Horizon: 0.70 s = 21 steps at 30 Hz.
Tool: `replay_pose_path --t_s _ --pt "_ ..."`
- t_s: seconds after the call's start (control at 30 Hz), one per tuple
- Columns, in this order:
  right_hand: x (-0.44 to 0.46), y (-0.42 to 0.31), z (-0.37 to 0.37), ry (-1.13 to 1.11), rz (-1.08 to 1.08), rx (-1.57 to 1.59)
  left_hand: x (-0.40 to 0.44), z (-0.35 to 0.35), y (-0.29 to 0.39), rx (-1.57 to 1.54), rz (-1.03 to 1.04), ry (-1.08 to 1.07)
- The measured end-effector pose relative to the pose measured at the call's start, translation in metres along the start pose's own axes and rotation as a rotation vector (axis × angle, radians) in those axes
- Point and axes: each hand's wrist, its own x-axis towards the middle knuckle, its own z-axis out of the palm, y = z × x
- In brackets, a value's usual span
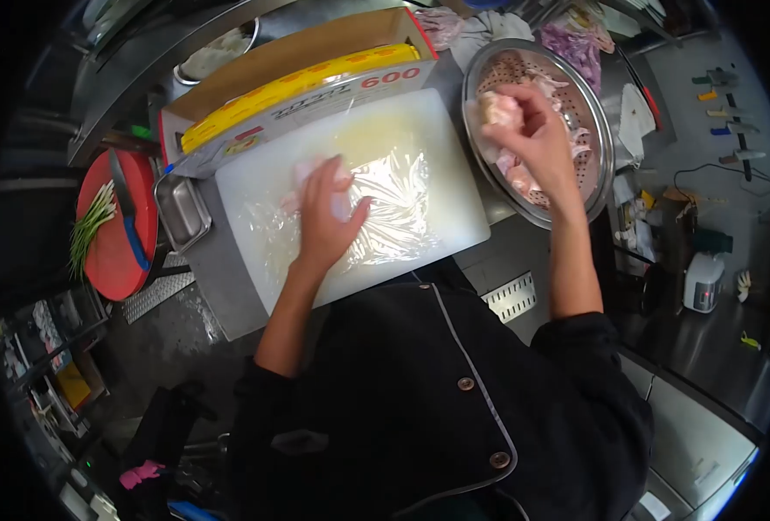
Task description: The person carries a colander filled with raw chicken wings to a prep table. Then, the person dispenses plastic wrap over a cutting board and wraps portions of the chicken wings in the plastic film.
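My right hand [541,143] pinches a pale pink piece of raw meat [500,109], which looks like chicken, above a perforated metal colander [609,156]. More raw meat pieces [520,178] lie inside the colander. My left hand [326,217] has its thumb apart and fingers stretched out, resting on or just above another pale piece of meat [305,171]. That piece lies on a sheet of clear plastic wrap [393,204], spread over a white cutting board [454,208]. The left fingers partly hide it.
Behind the board stands a long open carton [393,76] with a yellow roll [298,87]. To the left are a small metal tray [182,211] and a red round board [115,260] bearing green onions [95,221] and a blue-handled knife [127,204].
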Motion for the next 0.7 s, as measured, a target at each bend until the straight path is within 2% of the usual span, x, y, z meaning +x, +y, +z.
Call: replay_pose_path --t_s 0.07,0.1,0.17,0.2,0.3,0.47,0.57,0.6,0.7 --pt "-0.016 -0.012 0.047 -0.031 0.001 0.026 0.019 -0.017 0.044 -0.876 -0.276 -0.229" --pt "-0.023 -0.021 0.065 -0.043 -0.004 0.034 0.022 -0.017 0.061 -0.866 -0.283 -0.22" --pt "-0.037 -0.034 0.089 -0.131 0.083 -0.157 0.021 -0.017 0.084 -1.335 -0.31 -0.154" --pt "-0.042 -0.034 0.092 -0.134 0.082 -0.153 0.019 -0.018 0.081 -1.331 -0.312 -0.152" --pt "-0.056 -0.027 0.097 -0.245 0.139 0.075 0.012 -0.015 0.067 -1.545 -0.54 -0.308" --pt "-0.081 -0.021 0.094 -0.226 0.096 -0.044 -0.007 -0.012 0.069 -1.458 -0.566 -0.345" --pt "-0.093 -0.017 0.097 -0.123 -0.195 -0.367 -0.011 -0.01 0.073 -1.408 -0.577 -0.432" --pt "-0.096 -0.016 0.095 -0.114 -0.188 -0.37 -0.013 -0.008 0.073 -1.41 -0.575 -0.444" --pt "-0.104 -0.014 0.078 -0.148 0.126 -0.24 -0.018 -0.004 0.07 -1.384 -0.634 -0.546"
